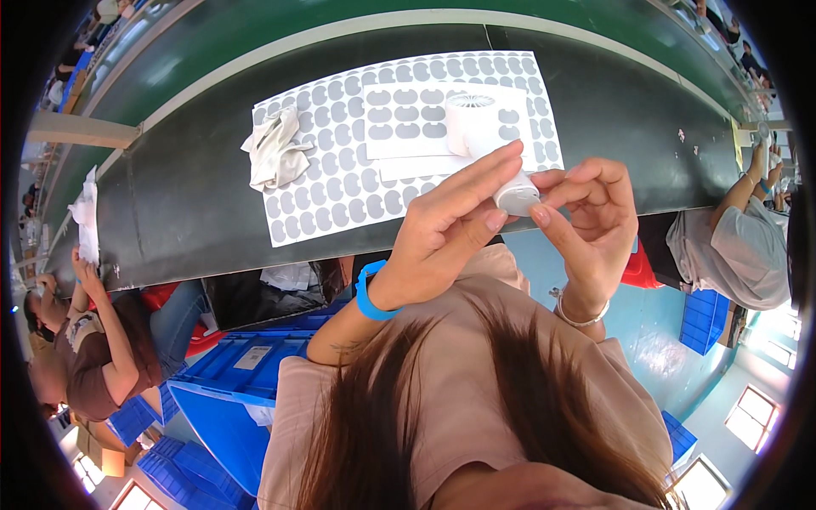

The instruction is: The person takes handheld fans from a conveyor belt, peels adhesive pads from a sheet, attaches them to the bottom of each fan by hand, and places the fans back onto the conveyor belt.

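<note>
Holding a small white cylinder (515, 185) over the near right corner of the large sticker sheet (331, 200), the left hand (446, 229) has its fingers nearly straight and together, closed on the cylinder against the thumb. The right hand (595, 212) meets it from the right, thumb and forefinger slightly apart at the grey end disc (518, 206), the others loosely bent; whether they pinch or merely press the disc, I cannot tell. Only a narrow strip of black bench (187, 170) separates the sheet's near left corner from the front edge. A crumpled white cloth (279, 153) overlaps the sheet's left edge; bare bench lies open to the left and right of the sheet. On the sheet's right half, a smaller sticker sheet (395, 115) bears a grille-topped white cylinder (461, 127). Beyond the sheet, open bench reaches a pale rail (408, 17).
</note>
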Demonstrator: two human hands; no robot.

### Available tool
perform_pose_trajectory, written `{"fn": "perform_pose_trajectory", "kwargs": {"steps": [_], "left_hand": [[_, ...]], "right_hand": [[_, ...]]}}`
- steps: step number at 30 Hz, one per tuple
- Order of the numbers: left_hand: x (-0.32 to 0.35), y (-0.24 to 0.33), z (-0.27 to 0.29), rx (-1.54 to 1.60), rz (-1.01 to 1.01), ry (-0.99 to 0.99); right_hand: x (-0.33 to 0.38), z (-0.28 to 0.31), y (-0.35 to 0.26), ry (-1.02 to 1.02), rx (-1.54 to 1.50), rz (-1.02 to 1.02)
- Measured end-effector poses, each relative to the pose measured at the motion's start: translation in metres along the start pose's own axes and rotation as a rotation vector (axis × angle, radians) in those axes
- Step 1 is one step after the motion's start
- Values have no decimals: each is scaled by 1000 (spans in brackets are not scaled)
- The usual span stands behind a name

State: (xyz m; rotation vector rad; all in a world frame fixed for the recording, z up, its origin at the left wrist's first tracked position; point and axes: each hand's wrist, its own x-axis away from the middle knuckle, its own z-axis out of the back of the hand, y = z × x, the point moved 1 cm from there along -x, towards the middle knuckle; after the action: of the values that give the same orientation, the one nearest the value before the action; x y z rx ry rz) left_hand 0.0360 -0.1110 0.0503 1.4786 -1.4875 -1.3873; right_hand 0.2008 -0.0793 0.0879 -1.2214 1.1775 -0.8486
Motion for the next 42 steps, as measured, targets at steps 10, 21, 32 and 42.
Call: {"fn": "perform_pose_trajectory", "kwargs": {"steps": [10,21,32,42], "left_hand": [[-1,-1,0,-14,-21,4],[-1,-1,0,-38,-28,11],[-2,-1,-1,-53,-54,32],[-1,1,1,-34,-13,18]], "right_hand": [[-1,0,-1,1,18,-10],[-1,0,-2,-2,15,-26],[-2,0,-2,1,33,-7],[-3,1,-3,-8,-9,-62]]}}
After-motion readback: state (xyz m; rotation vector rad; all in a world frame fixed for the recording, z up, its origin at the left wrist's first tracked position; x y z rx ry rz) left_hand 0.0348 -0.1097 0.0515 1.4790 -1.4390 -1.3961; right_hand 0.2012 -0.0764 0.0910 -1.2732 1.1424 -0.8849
